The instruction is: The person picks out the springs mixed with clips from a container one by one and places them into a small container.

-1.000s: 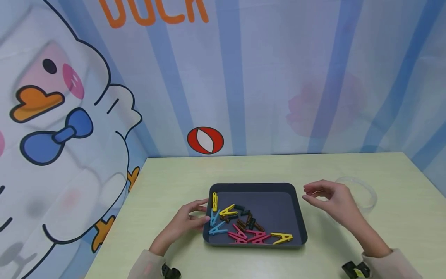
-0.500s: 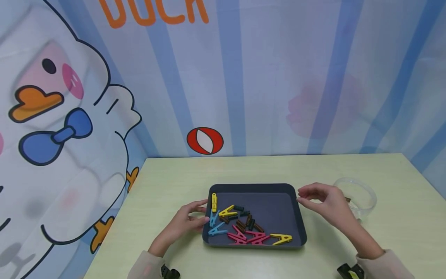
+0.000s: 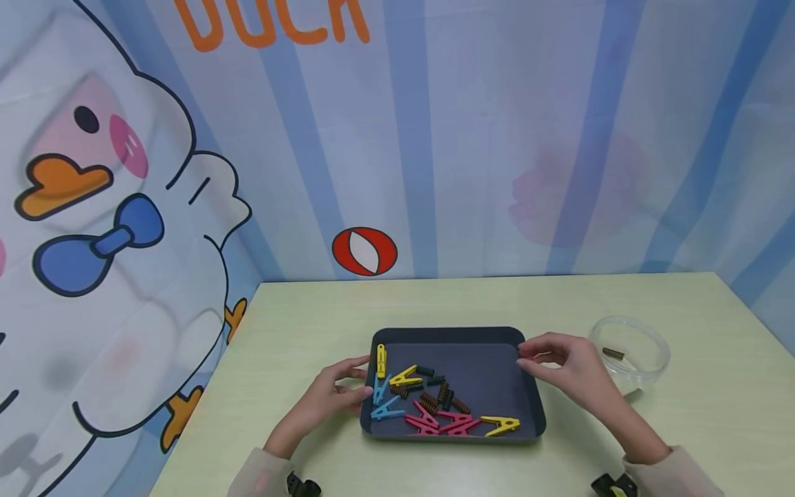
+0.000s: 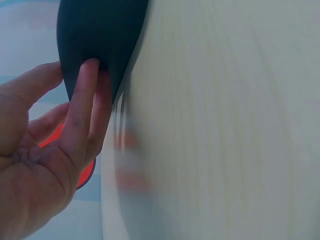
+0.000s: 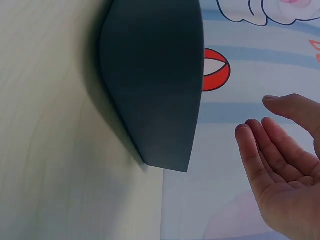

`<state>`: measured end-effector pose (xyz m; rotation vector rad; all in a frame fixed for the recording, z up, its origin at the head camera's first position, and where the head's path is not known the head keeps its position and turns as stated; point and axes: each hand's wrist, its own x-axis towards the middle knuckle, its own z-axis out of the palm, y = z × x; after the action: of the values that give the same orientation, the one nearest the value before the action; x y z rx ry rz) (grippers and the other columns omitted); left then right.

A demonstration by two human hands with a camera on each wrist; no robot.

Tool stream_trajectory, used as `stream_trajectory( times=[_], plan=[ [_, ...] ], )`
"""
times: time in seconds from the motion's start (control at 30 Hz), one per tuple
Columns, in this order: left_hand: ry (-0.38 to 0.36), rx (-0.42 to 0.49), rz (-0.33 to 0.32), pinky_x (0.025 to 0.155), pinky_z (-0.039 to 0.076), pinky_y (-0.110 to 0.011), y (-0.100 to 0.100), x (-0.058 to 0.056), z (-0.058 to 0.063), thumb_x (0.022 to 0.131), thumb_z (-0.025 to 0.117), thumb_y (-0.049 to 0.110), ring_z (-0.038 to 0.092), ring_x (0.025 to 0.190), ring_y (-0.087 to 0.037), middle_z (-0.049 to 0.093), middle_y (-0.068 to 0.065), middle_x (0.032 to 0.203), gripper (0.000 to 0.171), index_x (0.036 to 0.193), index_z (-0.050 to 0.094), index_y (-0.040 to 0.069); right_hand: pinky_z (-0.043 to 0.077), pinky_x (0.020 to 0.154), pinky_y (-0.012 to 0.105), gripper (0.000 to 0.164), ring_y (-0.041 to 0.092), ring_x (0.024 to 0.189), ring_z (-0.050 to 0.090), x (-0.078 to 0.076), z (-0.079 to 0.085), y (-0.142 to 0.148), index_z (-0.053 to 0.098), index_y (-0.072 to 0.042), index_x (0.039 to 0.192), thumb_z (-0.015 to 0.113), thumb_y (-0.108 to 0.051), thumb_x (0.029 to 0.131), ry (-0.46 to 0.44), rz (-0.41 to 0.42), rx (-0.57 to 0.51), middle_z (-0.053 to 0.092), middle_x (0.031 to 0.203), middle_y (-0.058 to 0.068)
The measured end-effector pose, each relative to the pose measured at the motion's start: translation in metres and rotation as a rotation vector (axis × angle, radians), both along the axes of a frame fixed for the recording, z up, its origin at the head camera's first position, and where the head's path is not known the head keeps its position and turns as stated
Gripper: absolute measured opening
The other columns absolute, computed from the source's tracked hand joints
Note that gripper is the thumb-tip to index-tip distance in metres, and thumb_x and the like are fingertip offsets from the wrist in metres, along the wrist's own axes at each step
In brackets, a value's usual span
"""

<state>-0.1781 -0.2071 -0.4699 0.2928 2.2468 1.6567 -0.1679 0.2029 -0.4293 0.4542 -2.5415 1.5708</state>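
Note:
A dark grey tray [image 3: 484,376] holds several clothespins and coil springs. My left hand [image 3: 327,391] grips its left side, the thumb at the rim and fingertips [image 4: 89,70] against the outer wall in the left wrist view. My right hand [image 3: 568,362] hovers by the tray's upper right edge, thumb and fingers apart and nothing between them; in the right wrist view it shows clear of the tray wall [image 5: 150,85]. Pink clothespins [image 3: 456,417] lie along the tray's front, blue clothespins [image 3: 386,408] at its left, and dark springs [image 3: 444,393] in the middle.
To the right of the right hand, a clear round dish [image 3: 655,366] stands on the pale wooden table [image 3: 310,310], with a brown spring [image 3: 613,353] inside. A yellow clothespin [image 3: 502,425] lies near the tray's front right corner. A cartoon-printed curtain [image 3: 459,138] hangs behind.
My right hand has moved left and slightly down, from beside the dish to the tray's right edge, uncovering the spring in the dish. My left hand stays on the tray.

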Motion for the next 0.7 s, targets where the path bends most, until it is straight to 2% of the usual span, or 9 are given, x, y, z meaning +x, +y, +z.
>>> stream_trajectory(
  times=[0.2, 0.5, 0.7],
  plan=[
    [-0.003, 0.003, 0.005, 0.071, 0.061, -0.041, 0.001, 0.0, 0.001, 0.096, 0.067, 0.01, 0.07, 0.083, -0.029, 0.055, -0.026, 0.129, 0.06, 0.15, 0.041, 0.001, 0.059, 0.073, 0.026, 0.023, 0.015, 0.084, 0.07, -0.001, -0.002, -0.004, 0.074, 0.002, 0.104, 0.081, -0.006, 0.083, -0.012, 0.023, -0.039, 0.072, 0.101, 0.016],
    [0.002, -0.001, -0.001, 0.071, 0.061, -0.039, 0.002, -0.001, 0.0, 0.096, 0.068, 0.01, 0.071, 0.085, -0.029, 0.055, -0.028, 0.13, 0.06, 0.149, 0.043, 0.001, 0.06, 0.07, 0.03, 0.02, 0.015, 0.08, 0.07, -0.002, -0.003, -0.013, 0.074, 0.0, 0.1, 0.081, -0.002, 0.082, -0.021, 0.04, -0.033, 0.072, 0.099, 0.015],
    [0.0, 0.002, 0.001, 0.071, 0.061, -0.039, 0.001, 0.0, 0.001, 0.096, 0.068, 0.01, 0.071, 0.086, -0.03, 0.054, -0.028, 0.131, 0.06, 0.149, 0.043, 0.001, 0.06, 0.068, 0.027, 0.019, 0.016, 0.079, 0.069, -0.003, -0.007, -0.019, 0.073, 0.002, 0.1, 0.08, 0.002, 0.082, -0.05, 0.07, -0.05, 0.071, 0.098, 0.017]
  ],
)
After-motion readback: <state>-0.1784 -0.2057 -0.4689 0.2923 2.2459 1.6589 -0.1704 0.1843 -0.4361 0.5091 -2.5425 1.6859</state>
